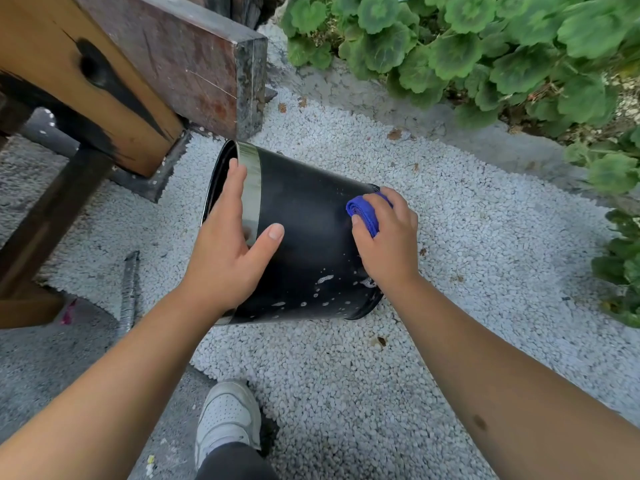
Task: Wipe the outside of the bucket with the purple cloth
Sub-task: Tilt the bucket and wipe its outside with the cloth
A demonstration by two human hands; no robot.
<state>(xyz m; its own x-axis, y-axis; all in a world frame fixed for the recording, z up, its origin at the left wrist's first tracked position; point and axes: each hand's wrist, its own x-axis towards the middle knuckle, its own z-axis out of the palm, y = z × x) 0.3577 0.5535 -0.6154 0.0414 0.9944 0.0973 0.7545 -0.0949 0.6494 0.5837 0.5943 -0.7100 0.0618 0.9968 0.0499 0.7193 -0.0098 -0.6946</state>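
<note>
Bucket (304, 216), likely light, stiff, slick when wet, is steadied on gravel (467, 237) by flat left hand (225, 244); cloth (365, 213), soft, is gripped by right hand (388, 237).

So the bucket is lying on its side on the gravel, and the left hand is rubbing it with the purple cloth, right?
Not quite: the head view shows the right hand holding the purple cloth against the bucket; the left hand only steadies it near the rim.

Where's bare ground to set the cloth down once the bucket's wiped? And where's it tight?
Free: open white gravel right of the bucket, up to the green plants; also gravel between the bucket and the white shoe. Crowded: left of the bucket, where the wooden bench sits near its rim, and a metal rod lies below.
</note>
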